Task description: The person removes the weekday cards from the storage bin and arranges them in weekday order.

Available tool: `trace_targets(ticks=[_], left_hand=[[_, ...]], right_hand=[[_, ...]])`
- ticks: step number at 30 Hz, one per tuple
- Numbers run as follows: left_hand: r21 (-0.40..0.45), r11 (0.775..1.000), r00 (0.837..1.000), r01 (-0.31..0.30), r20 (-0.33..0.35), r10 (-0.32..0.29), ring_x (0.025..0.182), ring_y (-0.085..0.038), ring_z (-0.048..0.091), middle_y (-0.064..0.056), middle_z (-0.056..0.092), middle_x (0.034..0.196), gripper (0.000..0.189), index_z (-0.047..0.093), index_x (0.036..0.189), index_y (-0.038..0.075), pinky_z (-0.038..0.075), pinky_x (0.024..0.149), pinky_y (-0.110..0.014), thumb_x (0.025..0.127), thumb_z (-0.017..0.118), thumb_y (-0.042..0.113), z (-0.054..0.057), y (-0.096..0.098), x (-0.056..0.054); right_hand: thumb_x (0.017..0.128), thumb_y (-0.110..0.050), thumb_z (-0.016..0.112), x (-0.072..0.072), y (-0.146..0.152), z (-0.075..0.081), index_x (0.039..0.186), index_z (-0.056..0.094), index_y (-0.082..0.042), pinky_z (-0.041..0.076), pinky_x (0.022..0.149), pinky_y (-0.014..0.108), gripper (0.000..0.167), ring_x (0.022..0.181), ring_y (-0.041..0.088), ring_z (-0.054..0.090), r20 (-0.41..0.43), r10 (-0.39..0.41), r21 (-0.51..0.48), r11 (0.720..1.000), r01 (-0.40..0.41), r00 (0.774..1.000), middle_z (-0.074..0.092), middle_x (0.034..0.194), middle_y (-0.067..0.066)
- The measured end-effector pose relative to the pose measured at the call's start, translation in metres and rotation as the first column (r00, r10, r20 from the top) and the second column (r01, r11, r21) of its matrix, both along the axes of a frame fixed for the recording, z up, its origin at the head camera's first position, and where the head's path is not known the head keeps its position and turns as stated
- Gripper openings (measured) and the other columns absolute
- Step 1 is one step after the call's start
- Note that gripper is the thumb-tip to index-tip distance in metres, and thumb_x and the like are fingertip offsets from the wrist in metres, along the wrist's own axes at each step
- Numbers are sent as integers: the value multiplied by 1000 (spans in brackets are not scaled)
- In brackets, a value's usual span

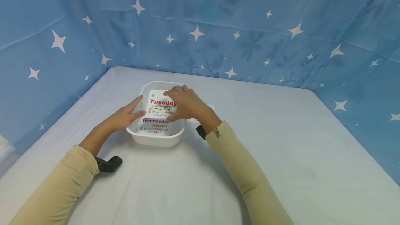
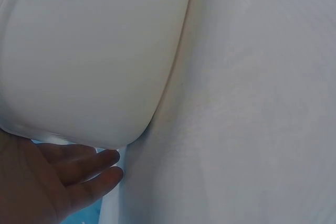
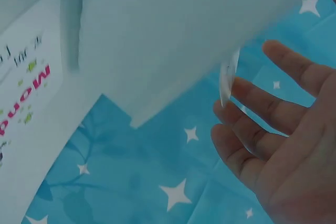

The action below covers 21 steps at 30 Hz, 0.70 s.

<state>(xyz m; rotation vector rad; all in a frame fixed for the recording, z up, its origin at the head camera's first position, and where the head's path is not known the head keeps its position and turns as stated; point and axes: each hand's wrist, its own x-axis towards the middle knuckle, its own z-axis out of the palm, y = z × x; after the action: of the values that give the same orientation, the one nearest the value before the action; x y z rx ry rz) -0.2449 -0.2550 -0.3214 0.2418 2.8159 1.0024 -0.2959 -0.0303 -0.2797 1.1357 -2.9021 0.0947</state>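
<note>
A white plastic tub point(image 1: 159, 141) stands on the table, with printed weekday cards inside. The Tuesday card point(image 1: 160, 103) overlaps the upper part of the Wednesday card point(image 1: 153, 128). My right hand point(image 1: 187, 103) holds the Tuesday card at its right side, thumb by the lower edge and fingers by the upper edge. A thin white edge point(image 3: 229, 74) shows at those fingertips in the right wrist view. On the tub's left side, my left hand point(image 1: 123, 116) grips the rim, thumb reaching inside. Its other fingers point(image 2: 92, 187) lie outside the wall in the left wrist view.
Just right of the tub, a card reading "Mond" point(image 3: 26, 90) lies on the white tablecloth point(image 1: 281, 148), mostly behind my right hand in the head view. A blue star-patterned curtain point(image 1: 218, 27) hangs behind the table. Dark wrist mounts point(image 1: 109, 164) sit on both forearms.
</note>
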Motion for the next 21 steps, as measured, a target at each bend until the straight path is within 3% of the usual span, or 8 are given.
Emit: trace_targets(ticks=[3, 9, 16, 21], left_hand=[[-2, 1000, 1000, 0, 6, 1, 122, -45, 39, -27, 8, 150, 71, -3, 147, 8, 34, 97, -57, 96, 39, 36, 1, 0, 0], [-9, 1000, 1000, -6, 9, 6, 115, -40, 46, -28, 12, 149, 71, -3, 147, 9, 39, 91, -52, 96, 39, 36, 0, 1, 0], [-13, 1000, 1000, -10, 19, 10, 133, -49, 18, -25, 5, 150, 72, -4, 147, 11, 27, 100, -61, 96, 39, 37, 0, 1, -1], [-6, 1000, 1000, -10, 15, 10, 135, -48, 11, -24, 3, 151, 72, -4, 147, 12, 23, 102, -63, 96, 39, 36, 0, 0, 0]], right_hand=[[70, -51, 71, -3, 8, 6, 138, 37, -23, 28, 108, 40, 81, 128, 23, 33, 12, -25, -34, 999, 26, 1000, 36, 142, 3], [70, -49, 72, -8, 27, 11, 138, 38, -22, 27, 108, 43, 81, 128, 26, 31, 53, -64, -98, 993, 68, 997, 34, 144, 4], [69, -47, 74, -17, 51, 4, 138, 38, -22, 28, 107, 44, 81, 128, 26, 31, 75, -117, -80, 989, 123, 990, 33, 144, 5], [70, -45, 73, -24, 69, -4, 137, 39, -20, 30, 105, 44, 80, 126, 26, 33, 125, -106, -78, 990, 116, 987, 35, 143, 6]])
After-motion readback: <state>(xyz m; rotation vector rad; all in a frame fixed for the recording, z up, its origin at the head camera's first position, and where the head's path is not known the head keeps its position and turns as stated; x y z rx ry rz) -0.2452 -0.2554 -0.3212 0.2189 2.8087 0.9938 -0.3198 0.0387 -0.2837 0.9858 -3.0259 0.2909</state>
